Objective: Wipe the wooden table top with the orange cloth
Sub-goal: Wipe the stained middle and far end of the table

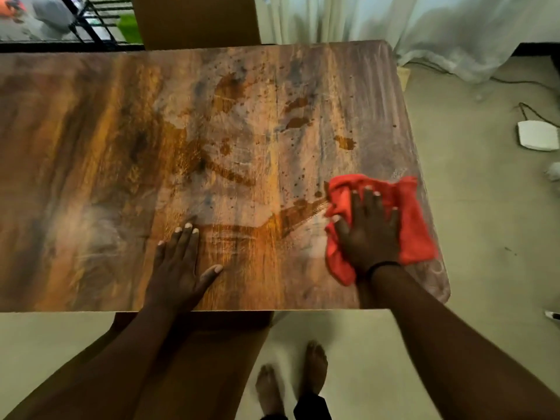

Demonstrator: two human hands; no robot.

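The wooden table top fills most of the head view, streaked with wet smears and dark droplets around its middle and right. The orange cloth lies crumpled near the table's front right corner. My right hand presses flat on the cloth with fingers spread, a dark band on the wrist. Flat on bare wood near the front edge rests my left hand, fingers together and thumb out, holding nothing.
A brown cardboard panel stands behind the table's far edge, beside a black wire rack. White curtains hang at the back right. A white device with cables lies on the floor to the right. My bare feet stand below the front edge.
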